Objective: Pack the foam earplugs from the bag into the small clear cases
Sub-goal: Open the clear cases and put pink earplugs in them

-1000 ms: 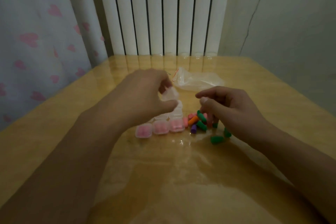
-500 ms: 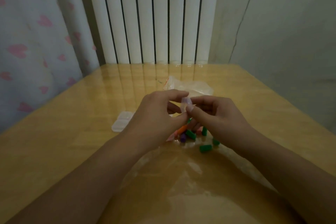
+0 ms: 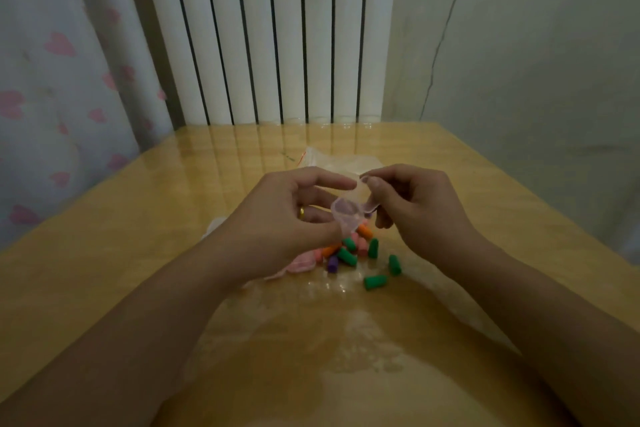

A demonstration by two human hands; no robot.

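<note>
1. Left hand (image 3: 287, 218) is raised above the glossy yellow-wood worktop (image 3: 104, 253), fingers curled, gripping the lower half of a small clear plastic hinged case (image 3: 348, 213). Gold ring on one finger.
2. Right hand (image 3: 412, 204) pinches the case's upper flap between thumb and forefinger; the other fingers are loosely curled under.
3. The case is held in the air between both hands, lid swung open, tilted. Whether anything is inside, I cannot tell.
4. Loose foam earplugs (image 3: 349, 253) lie in a pile on the worktop directly below the hands: green, orange, pink, one purple.
5. Two green earplugs (image 3: 375, 282) sit just apart from the pile, towards the right forearm.
6. A filled clear case with pink earplugs (image 3: 303, 262) lies on the worktop at the left edge of the pile, mostly hidden under the left wrist.
7. A clear zip-top plastic bag (image 3: 332, 161) lies flat on the worktop behind the hands; contents not readable.
8. Background: white ribbed radiator (image 3: 270, 31) at the far worktop edge, pale curtain with pink hearts (image 3: 59, 80) at left, grey wall at right.
</note>
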